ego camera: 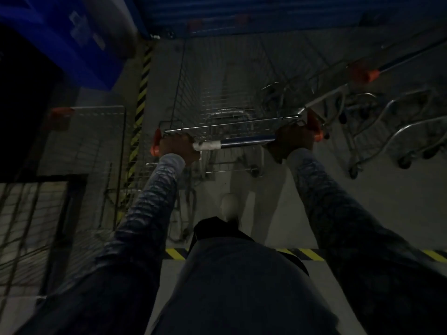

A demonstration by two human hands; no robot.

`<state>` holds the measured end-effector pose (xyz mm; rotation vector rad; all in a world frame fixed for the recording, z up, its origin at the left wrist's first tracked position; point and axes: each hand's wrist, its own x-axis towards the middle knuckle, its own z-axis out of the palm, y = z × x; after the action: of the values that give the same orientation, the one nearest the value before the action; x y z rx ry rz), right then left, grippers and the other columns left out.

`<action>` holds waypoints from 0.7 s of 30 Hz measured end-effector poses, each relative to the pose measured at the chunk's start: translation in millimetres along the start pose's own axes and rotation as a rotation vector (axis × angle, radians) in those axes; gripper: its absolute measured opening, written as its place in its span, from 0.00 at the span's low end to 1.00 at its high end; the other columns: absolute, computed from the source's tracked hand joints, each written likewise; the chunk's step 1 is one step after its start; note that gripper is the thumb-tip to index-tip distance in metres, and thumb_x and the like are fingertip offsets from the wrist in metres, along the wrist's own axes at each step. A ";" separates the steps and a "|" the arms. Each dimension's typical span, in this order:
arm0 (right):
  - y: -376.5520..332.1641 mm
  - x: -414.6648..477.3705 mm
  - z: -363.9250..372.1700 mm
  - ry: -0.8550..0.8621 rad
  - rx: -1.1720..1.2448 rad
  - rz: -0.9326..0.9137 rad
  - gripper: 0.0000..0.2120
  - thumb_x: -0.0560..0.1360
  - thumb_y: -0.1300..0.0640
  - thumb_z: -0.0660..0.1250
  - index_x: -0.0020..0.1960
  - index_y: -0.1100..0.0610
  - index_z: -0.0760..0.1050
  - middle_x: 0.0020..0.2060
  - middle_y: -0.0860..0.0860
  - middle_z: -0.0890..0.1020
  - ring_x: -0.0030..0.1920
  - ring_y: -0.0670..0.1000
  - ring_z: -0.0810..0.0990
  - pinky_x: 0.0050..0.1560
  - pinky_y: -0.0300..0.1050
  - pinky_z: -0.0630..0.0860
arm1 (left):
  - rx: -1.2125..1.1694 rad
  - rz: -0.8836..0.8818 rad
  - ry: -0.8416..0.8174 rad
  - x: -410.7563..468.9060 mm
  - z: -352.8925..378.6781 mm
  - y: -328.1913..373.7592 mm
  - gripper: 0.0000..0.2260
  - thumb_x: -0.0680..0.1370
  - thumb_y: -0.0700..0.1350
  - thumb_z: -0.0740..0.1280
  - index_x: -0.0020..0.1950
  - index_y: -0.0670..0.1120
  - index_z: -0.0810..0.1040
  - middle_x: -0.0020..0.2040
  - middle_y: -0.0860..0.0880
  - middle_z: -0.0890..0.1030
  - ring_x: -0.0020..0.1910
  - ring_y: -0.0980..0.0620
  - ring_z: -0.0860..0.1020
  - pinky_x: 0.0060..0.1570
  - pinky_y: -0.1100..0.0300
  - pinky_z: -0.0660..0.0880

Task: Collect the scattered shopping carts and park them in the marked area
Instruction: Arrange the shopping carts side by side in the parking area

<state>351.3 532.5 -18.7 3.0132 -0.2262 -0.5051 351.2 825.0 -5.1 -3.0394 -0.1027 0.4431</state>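
Both hands grip the cart handle (244,142), fingers curled round it: left hand (177,147) at left end, right hand (294,139) at right end. The shopping cart (217,93) stands on the floor (278,194) past the striped tape (307,254), other carts (377,122) just beside on the right.

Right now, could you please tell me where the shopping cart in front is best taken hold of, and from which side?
Take the shopping cart by its blue handle bar, from behind, one hand near each orange end cap. The bar runs crosswise at the cart's rear, and the left hand and right hand curl round its ends there.
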 end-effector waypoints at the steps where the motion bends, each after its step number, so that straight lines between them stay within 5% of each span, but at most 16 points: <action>1: 0.1 -12.6 8.1 0.018 0.032 -0.014 0.38 0.60 0.24 0.52 0.45 0.53 0.82 0.45 0.56 0.84 0.51 0.62 0.82 0.61 0.62 0.73 | 0.001 -0.009 -0.002 -14.6 3.2 -2.9 0.19 0.72 0.59 0.69 0.56 0.48 0.81 0.56 0.43 0.82 0.58 0.40 0.79 0.64 0.47 0.71; 7: 5.7 -110.9 38.6 0.122 0.080 -0.038 0.23 0.65 0.38 0.72 0.49 0.56 0.82 0.44 0.60 0.84 0.47 0.63 0.82 0.53 0.55 0.73 | 0.034 -0.034 -0.012 -101.5 33.9 -12.7 0.24 0.71 0.63 0.69 0.59 0.47 0.81 0.59 0.42 0.81 0.60 0.40 0.79 0.60 0.50 0.72; 21: 11.4 -246.6 87.4 0.181 0.082 -0.005 0.22 0.64 0.39 0.69 0.44 0.57 0.82 0.39 0.61 0.83 0.43 0.64 0.83 0.49 0.54 0.75 | 0.045 0.006 0.016 -235.2 65.6 -32.5 0.24 0.73 0.61 0.67 0.62 0.46 0.79 0.59 0.42 0.81 0.59 0.39 0.79 0.57 0.49 0.75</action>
<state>90.4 555.7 -21.6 3.1154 -0.2320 -0.2259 105.6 843.3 1.1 -2.9994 -0.0815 0.4161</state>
